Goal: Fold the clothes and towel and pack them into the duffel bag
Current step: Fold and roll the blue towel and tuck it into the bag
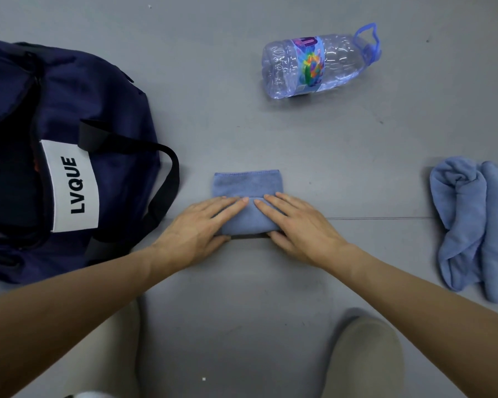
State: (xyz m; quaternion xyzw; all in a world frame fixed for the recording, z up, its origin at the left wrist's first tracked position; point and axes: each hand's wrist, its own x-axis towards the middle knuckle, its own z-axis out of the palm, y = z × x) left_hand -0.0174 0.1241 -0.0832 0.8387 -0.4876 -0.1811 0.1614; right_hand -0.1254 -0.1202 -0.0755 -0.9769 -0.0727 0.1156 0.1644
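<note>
A plain grey floor (242, 133) with a thin seam line fills the view. At the far left lies the navy duffel bag (112, 110), its white label (74, 186) reading LVQUE and a black strap (168, 173) looping out toward the middle. Just right of the bag, the left hand (196, 228) rests flat on the near half of a small blue towel (247, 183), fingers straight and laid together, thumb along the near edge. The towel lies on the floor in the centre, folded over on itself. The right hand (299, 228) mirrors the left, fingers straight on the fold, fingertips nearly meeting. Farther back, a clear plastic bottle (314, 67) lies on its side. At the right edge sits a crumpled blue cloth (472, 225), well apart from the bag
</note>
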